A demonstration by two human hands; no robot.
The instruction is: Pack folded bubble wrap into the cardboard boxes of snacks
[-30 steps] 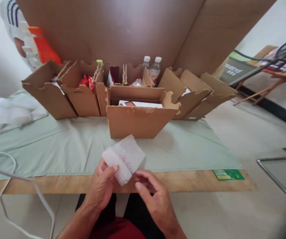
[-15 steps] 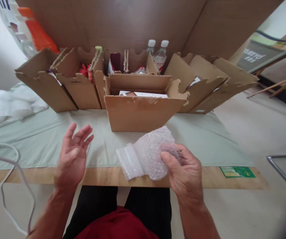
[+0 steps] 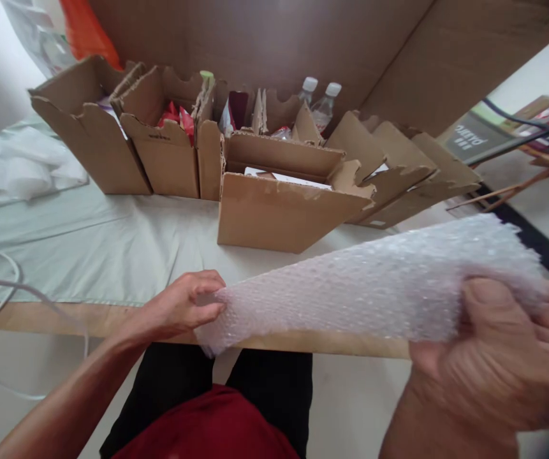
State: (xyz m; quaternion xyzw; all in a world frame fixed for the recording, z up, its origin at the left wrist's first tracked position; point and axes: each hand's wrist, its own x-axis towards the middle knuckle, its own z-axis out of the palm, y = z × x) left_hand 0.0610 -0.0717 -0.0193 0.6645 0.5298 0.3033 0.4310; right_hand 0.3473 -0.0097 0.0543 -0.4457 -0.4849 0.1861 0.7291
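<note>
Hands (image 3: pixel 345 325) stretch long, bumpy, translucent bubble wrap (image 3: pixel 351 287)

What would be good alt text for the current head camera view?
Two bare hands stretch a strip of bubble wrap above the near edge of a cloth-covered table. Beyond it stand open cardboard boxes, with two white-capped bottles behind.
</note>
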